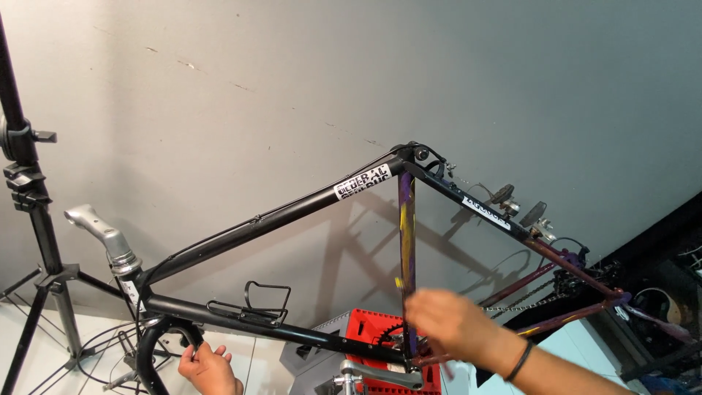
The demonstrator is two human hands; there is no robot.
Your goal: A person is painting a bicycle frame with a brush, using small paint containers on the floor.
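A black bicycle frame (278, 213) stands against a grey wall, with a purple and yellow seat tube (406, 241) and maroon rear stays (578, 274). My left hand (208, 368) is at the bottom left, fingers curled on the black curved fork blade (150, 351) below the head tube. My right hand (453, 322), blurred and wearing a black wristband, reaches across to the lower seat tube near the chainring (385, 336); whether it grips anything is unclear. A bottle cage (256, 303) sits on the down tube. A silver stem (99, 230) sticks up at the front.
A black tripod stand (40, 241) rises at the left. A red crate (369, 329) and a grey box (314, 347) sit on the floor behind the frame. A silver crank arm (380, 374) shows at the bottom. Dark shelving with clutter (658, 307) is at the right.
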